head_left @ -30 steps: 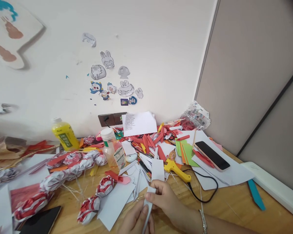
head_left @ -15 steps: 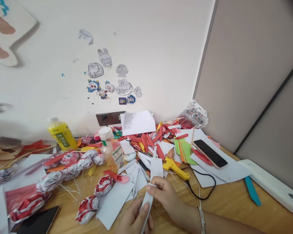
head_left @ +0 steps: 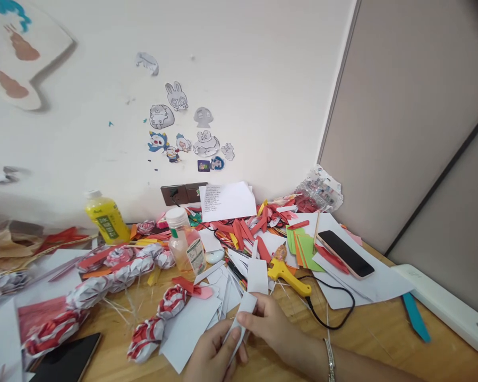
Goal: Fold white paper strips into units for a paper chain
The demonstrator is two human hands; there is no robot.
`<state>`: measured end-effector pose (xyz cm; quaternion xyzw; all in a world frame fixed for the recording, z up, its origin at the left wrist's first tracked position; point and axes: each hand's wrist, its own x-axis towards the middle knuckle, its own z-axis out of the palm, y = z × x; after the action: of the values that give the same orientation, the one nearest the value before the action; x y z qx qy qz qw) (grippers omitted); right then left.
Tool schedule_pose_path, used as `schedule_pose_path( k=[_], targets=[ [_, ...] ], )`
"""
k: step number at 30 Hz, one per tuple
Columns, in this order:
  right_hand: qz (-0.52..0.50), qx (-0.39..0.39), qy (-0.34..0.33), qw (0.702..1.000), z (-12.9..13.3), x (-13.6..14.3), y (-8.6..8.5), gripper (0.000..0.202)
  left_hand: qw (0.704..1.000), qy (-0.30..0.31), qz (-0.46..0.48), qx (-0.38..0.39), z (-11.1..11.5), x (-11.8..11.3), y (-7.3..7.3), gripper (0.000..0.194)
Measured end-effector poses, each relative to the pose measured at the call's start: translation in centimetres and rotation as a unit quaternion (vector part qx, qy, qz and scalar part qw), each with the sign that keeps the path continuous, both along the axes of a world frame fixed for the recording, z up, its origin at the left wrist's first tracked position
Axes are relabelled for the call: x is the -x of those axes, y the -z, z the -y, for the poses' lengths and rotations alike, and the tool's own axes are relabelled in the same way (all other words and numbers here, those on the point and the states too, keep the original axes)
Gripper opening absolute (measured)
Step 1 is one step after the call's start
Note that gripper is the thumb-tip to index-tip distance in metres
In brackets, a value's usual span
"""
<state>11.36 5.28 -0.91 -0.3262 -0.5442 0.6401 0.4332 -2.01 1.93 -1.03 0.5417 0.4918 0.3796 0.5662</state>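
A narrow folded strip of white paper (head_left: 247,306) is pinched between both of my hands at the bottom middle. My left hand (head_left: 213,353) grips its lower part, thumb lying along the strip. Higher up, my right hand (head_left: 273,326) presses its thumb on the strip near the top end, with the fingers behind it. A bracelet circles the right wrist. Just beyond the hands lies a white paper piece (head_left: 257,276). To the right is a yellow glue gun (head_left: 289,276) with a black cord. Left of my hands is a flat white sheet (head_left: 183,339).
Red-and-white folded paper chains (head_left: 145,337) lie on the left, near a dark phone (head_left: 66,358). A clear jar (head_left: 183,244) and a yellow bottle (head_left: 107,220) stand behind. Another phone (head_left: 346,253) rests on paper at right, beside a long white device (head_left: 446,307). Red scraps (head_left: 242,231) line the wall.
The view has shifted slightly, so the scene sits a little farther right. The strip's top end is now turned to show more of its flat face; both hands still hold it.
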Motion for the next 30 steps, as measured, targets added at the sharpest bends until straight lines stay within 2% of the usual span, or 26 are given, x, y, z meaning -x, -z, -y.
schedule_pose_path(
  k=[2,7,9,13,16,18,24,30],
  targets=[
    [0.007,-0.013,0.015,1.0,0.0,0.0,-0.1,0.033,1.0,0.005,0.007,0.002,0.0,0.1,-0.1,0.037],
    [-0.016,-0.009,0.131,0.991,-0.2,-0.1,-0.7,0.029,1.0,-0.011,0.009,0.008,-0.4,0.4,-0.4,0.035],
    [-0.028,0.002,0.149,0.988,-0.4,-0.1,-0.6,0.028,1.0,-0.021,0.005,0.012,-0.6,0.5,-0.5,0.038],
    [-0.02,-0.002,0.081,0.996,-0.4,0.0,0.0,0.029,0.999,-0.051,-0.001,0.0,-0.7,0.6,-0.4,0.038],
    [0.02,-0.018,0.024,0.999,-0.2,0.2,0.4,0.032,0.999,-0.046,-0.007,-0.007,-0.6,0.5,-0.3,0.036],
    [0.033,-0.018,0.029,0.999,-0.2,0.2,0.5,0.033,0.999,-0.037,-0.001,-0.003,-0.6,0.5,-0.2,0.035],
    [0.028,-0.003,0.102,0.994,-0.4,0.1,0.1,0.035,0.999,-0.046,0.011,0.013,-0.8,0.6,0.4,0.039],
    [0.028,-0.002,0.078,0.997,-0.5,0.1,0.3,0.031,0.998,-0.059,0.002,0.005,-0.8,0.6,0.3,0.043]
  ],
)
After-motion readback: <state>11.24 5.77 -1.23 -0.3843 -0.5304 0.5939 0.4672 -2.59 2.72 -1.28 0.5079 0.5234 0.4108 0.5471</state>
